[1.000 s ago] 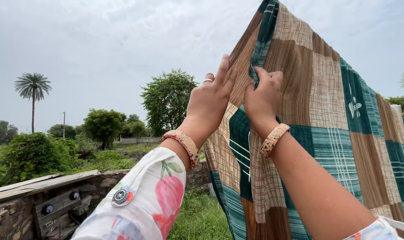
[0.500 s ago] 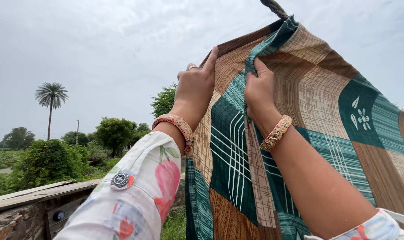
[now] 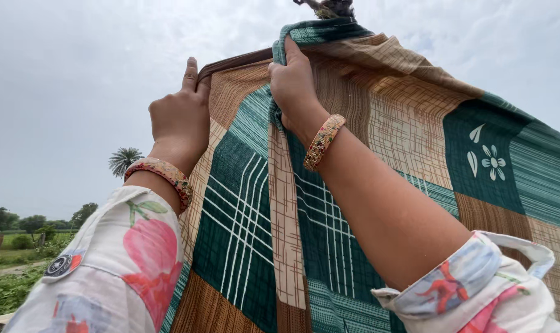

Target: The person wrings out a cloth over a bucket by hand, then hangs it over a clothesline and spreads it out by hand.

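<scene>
A large patchwork cloth (image 3: 378, 154) in green, brown and tan squares hangs in front of me, raised high against the sky. My left hand (image 3: 181, 117) pinches its top edge at the left, index finger pointing up. To its right, my right hand (image 3: 295, 86) grips a bunched fold of the same cloth near the top. Both wrists wear beaded bangles, and my sleeves are white with a floral print. A knotted rope or hook (image 3: 326, 7) shows just above the cloth's top.
Overcast sky fills the background. A palm tree (image 3: 124, 160) stands at the lower left, with more trees and green fields (image 3: 15, 259) low at the left edge.
Both hands have lifted the cloth higher and spread its top edge. The view has tilted upward, so the stone wall and nearer trees have dropped out of sight.
</scene>
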